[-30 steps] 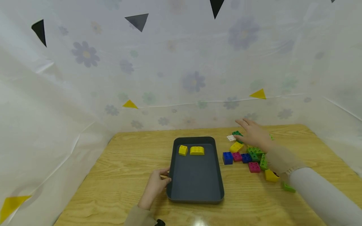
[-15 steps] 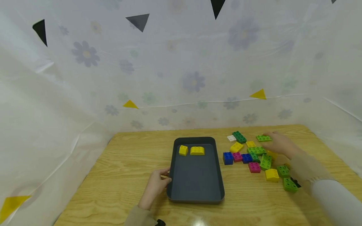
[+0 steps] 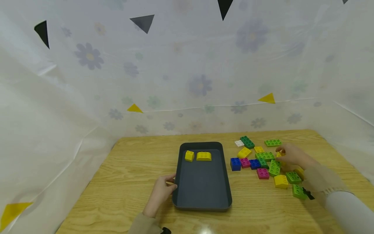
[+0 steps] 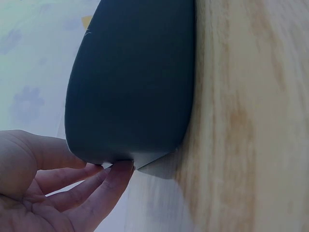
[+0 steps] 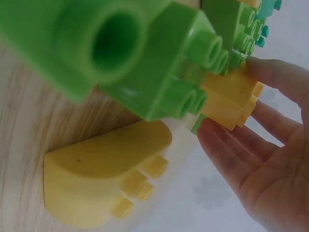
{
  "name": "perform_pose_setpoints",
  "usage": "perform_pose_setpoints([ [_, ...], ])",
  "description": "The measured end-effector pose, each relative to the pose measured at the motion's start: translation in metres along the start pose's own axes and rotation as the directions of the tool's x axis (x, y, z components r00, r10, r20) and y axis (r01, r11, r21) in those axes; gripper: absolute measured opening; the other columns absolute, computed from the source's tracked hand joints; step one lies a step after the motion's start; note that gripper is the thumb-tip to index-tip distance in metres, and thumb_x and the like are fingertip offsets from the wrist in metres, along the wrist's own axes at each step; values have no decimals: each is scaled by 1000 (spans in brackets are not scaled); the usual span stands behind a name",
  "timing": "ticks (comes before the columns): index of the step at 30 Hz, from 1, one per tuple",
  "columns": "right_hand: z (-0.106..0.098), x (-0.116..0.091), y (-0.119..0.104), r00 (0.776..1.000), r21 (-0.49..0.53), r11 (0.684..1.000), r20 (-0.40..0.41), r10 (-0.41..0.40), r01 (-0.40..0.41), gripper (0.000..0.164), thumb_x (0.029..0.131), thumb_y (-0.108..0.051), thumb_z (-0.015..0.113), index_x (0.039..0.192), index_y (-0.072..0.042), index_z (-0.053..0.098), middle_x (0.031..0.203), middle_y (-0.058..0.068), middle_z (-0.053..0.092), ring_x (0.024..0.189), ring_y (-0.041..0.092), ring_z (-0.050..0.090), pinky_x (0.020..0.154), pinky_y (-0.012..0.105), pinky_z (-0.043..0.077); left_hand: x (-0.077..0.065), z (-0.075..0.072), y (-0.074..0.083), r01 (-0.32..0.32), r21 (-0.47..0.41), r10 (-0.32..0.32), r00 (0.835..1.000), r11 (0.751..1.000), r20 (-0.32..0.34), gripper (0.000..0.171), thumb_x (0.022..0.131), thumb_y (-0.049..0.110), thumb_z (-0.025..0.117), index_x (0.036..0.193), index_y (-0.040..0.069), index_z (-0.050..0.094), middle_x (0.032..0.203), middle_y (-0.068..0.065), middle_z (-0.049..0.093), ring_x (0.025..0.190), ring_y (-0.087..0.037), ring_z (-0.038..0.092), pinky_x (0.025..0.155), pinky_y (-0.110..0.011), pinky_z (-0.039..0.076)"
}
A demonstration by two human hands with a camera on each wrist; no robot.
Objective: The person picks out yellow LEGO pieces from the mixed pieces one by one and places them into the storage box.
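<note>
My left hand (image 3: 160,191) is at the left side of a dark grey tray (image 3: 204,191). Its fingertips touch the tray's outer wall, as the left wrist view shows with the hand (image 4: 63,193) beside the tray (image 4: 130,77). Two yellow toy bricks lie in the tray's far part, a small one (image 3: 189,156) and a longer rounded one (image 3: 203,156). Over the right of the brick pile, my right hand (image 3: 293,155) pinches a yellow brick (image 5: 229,94) between thumb and fingers. Whether that brick is off the table, I cannot tell.
Green, blue, pink and yellow bricks crowd around the right hand, among them a light green one (image 3: 273,143) and a blue one (image 3: 235,164). A rounded yellow brick (image 5: 106,174) lies below the right wrist. A patterned curtain (image 3: 187,81) hangs behind the wooden table (image 3: 122,182).
My right hand has moved right and down from above the back of the pile, and its fingers have come together on a yellow brick. The left hand and tray have stayed put.
</note>
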State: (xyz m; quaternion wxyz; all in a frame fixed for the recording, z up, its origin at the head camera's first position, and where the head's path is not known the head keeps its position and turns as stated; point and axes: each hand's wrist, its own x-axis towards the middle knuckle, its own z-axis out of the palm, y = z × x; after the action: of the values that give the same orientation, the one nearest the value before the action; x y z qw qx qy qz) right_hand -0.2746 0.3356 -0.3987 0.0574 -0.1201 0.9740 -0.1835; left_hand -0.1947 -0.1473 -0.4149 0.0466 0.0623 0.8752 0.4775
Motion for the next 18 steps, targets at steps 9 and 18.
perform_pose_setpoints([
  [9, 4, 4, 9, 1000, 9, 1000, -17, -8, 8, 55, 81, -29, 69, 111, 15, 55, 104, 37, 55, 93, 49, 52, 73, 53, 48, 0, 0, 0, -6, 6, 6, 1000, 1000, -6, 44, 81, -6, 60, 125, -7, 54, 99, -24, 63, 75, -19, 63, 59, -28, 55],
  [18, -7, 1, -2, 999, 1, 1000, 43, 28, -28, 50, 82, -15, 66, 114, 20, 51, 106, 40, 53, 97, 52, 50, 78, 55, 48, 0, 0, 0, -4, 2, 4, 1000, 1000, -6, 44, 82, -6, 60, 126, -7, 54, 99, -23, 63, 76, -19, 63, 59, -29, 54],
])
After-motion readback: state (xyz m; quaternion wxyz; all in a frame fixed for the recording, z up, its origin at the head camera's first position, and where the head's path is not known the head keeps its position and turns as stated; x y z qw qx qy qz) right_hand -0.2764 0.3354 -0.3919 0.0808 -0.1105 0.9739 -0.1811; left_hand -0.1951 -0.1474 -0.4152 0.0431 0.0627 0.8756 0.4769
